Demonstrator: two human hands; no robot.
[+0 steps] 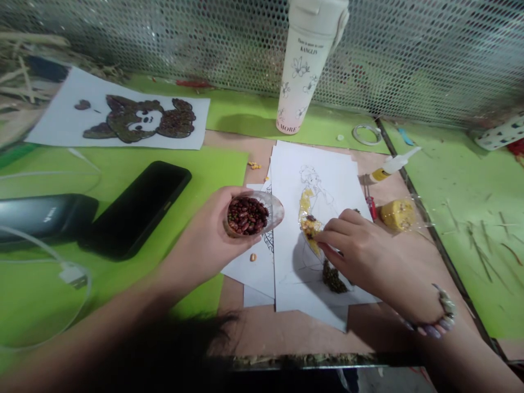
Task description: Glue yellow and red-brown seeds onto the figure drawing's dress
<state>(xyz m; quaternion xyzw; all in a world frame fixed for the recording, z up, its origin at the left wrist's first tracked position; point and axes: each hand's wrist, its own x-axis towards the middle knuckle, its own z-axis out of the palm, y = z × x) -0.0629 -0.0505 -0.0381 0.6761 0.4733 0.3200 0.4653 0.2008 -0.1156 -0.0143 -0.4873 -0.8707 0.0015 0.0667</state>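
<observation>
My left hand (196, 234) cradles a small transparent plastic cup (273, 212) full of glossy red-brown beans (248, 215). A single yellow kernel (252, 257) lies on the paper just below it. My right hand (360, 252) rests its fingertips on a patch of yellow grains (309, 229) stuck to a pencil drawing of a girl in a gown (313, 188). Dark seeds (332, 277) cover part of the skirt below those fingers. The fingers hide part of the drawing, and my right thumb is out of sight.
Right of the papers are a glue bottle (391, 165), a small red-handled tool (370, 207) and a plastic bag of yellow grains (398, 214). A finished seed picture (139, 117), phone (135, 210), power bank (41, 218) and flask (305, 65) stand around.
</observation>
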